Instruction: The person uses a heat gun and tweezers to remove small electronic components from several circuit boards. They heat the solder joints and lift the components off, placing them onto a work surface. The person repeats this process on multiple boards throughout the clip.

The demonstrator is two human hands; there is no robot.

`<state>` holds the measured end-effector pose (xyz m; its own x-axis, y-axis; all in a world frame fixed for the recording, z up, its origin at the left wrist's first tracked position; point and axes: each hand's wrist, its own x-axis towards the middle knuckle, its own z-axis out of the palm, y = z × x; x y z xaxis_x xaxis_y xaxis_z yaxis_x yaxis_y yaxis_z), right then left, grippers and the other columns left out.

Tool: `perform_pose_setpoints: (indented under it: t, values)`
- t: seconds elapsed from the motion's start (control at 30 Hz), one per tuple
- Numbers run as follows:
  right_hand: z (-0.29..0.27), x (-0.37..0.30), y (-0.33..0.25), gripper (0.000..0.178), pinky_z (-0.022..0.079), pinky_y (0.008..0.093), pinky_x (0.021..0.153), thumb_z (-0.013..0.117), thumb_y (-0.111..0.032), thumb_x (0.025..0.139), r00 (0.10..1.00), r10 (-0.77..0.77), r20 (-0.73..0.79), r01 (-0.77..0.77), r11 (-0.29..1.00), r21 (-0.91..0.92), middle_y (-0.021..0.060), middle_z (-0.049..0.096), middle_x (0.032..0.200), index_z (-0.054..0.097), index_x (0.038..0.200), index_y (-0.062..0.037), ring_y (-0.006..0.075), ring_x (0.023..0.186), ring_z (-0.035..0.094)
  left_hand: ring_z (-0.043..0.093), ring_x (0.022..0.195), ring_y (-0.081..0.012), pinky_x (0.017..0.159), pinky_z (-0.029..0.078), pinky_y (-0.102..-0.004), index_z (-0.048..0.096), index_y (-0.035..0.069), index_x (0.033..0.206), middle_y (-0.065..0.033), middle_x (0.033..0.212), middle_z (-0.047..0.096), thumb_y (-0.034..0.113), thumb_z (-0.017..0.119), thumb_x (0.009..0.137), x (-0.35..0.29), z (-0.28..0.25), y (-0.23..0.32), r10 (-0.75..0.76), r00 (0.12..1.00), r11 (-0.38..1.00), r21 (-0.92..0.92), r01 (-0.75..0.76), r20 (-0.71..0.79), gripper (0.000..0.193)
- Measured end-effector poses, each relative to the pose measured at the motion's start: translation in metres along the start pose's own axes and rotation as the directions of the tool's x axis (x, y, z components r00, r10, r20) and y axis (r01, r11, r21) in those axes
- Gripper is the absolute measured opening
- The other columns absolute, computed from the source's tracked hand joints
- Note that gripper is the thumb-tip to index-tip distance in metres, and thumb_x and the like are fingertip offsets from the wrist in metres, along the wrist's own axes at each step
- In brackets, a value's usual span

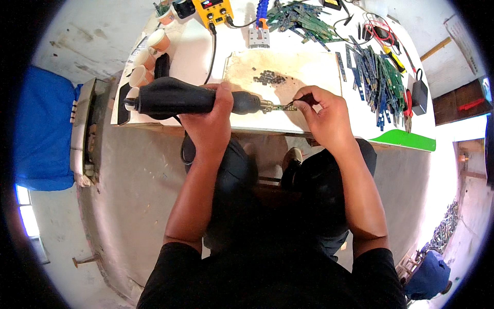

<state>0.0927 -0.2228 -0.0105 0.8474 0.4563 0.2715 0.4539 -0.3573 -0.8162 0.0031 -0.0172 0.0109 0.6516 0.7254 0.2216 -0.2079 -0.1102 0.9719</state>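
My left hand is wrapped round the black handle of a hot-air gun, which lies level with its metal nozzle pointing right. Just past the nozzle is a narrow circuit board strip. The thumb and fingers of my right hand pinch at the strip's right end. Something thin and dark shows between those fingers, too small to make out. Behind the nozzle, a small pile of dark chips lies on a tan work board.
Many circuit strips lie on the right, and a green heap at the back. Red-handled pliers rest near the right edge. Paper cups line the left. A yellow control unit and a blue flexible hose stand behind.
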Motion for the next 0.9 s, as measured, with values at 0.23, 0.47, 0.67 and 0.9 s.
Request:
perform_pose_setpoints:
  t: [0.23,0.47,0.67,0.9]
  values:
    - [-0.002,0.000,-0.006,0.011,0.053,0.0297,0.071,0.074,-0.001,0.088,1.000,0.016,0.001,-0.016,1.000,-0.013,0.0116,0.073,0.083,0.070,0.098,-0.0017,0.0186,0.077,0.070,0.062,0.073,-0.0095,0.070,0.051,-0.0229,0.070,-0.005,0.089,-0.0041,0.082,0.068,0.007,0.074,0.091,0.002,0.001,-0.008,0.039,0.999,0.999,0.020,-0.039,0.005,0.013]
    - [-0.002,-0.001,-0.001,0.012,0.054,0.0361,0.068,0.073,-0.004,0.088,0.999,0.031,0.006,-0.032,0.999,0.028,0.0174,0.071,0.085,0.068,0.099,-0.0034,0.0305,0.075,0.071,0.062,0.073,-0.0092,0.070,0.052,-0.0225,0.071,-0.004,0.090,-0.0041,0.083,0.068,0.007,0.075,0.091,0.000,0.000,-0.008,0.022,0.999,0.998,0.057,-0.023,0.026,0.012]
    - [-0.002,0.000,-0.005,0.013,0.054,0.0360,0.068,0.074,-0.004,0.087,0.999,0.044,-0.014,-0.044,0.999,0.007,0.0174,0.071,0.083,0.069,0.099,-0.0033,0.0290,0.073,0.071,0.063,0.072,-0.0093,0.070,0.052,-0.0226,0.071,-0.004,0.090,-0.0039,0.082,0.068,0.008,0.074,0.091,0.000,0.000,-0.009,0.020,0.999,0.999,0.037,-0.021,0.038,0.013]
    - [-0.001,0.001,-0.004,0.013,0.054,0.0360,0.068,0.074,-0.004,0.087,0.999,0.049,-0.017,-0.048,0.999,0.008,0.0176,0.071,0.083,0.069,0.098,-0.0033,0.0292,0.073,0.071,0.064,0.069,-0.0115,0.061,0.052,-0.0240,0.070,-0.003,0.096,-0.0084,0.086,0.072,0.015,0.070,0.095,0.003,-0.003,-0.015,0.058,0.997,0.989,0.130,-0.064,0.047,0.018]
